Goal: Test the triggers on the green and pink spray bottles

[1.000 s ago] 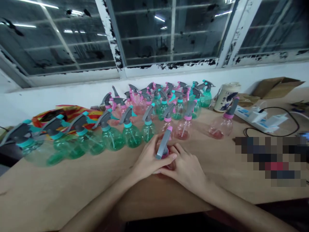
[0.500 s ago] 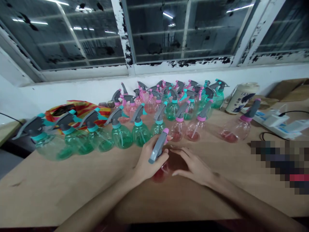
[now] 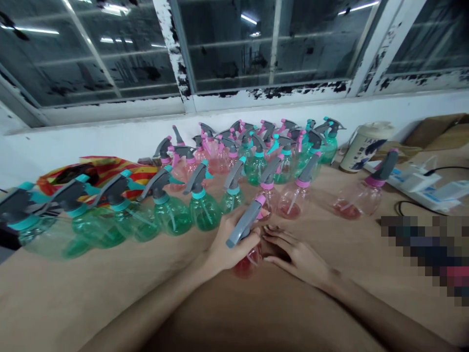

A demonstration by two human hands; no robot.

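My left hand [image 3: 229, 244] is closed around the neck of a pink spray bottle [image 3: 247, 264] with a grey trigger head, standing on the table with reddish liquid low inside. To its right, my right hand [image 3: 302, 256] rests low over the table, fingers stretched toward the bottle and apart from each other; whether they touch it I cannot tell. Just beyond my hands stand pink spray bottles [image 3: 293, 198]. Leftward runs a row of green spray bottles [image 3: 174, 215] with teal collars and grey heads. Another pink spray bottle [image 3: 361, 198] leans on the right.
Many more pink and green bottles [image 3: 258, 164] crowd along the wall under the window. A red-yellow striped bag [image 3: 146, 172] lies behind the green row. On the right are a printed cup [image 3: 362, 149], a power strip [image 3: 436, 188] with cables, and brown paper [image 3: 439, 132].
The view has shifted slightly, so the left row of bottles appears farther left and lower. My left hand still grips the pink bottle. My right-hand fingers have lowered a little toward the table.
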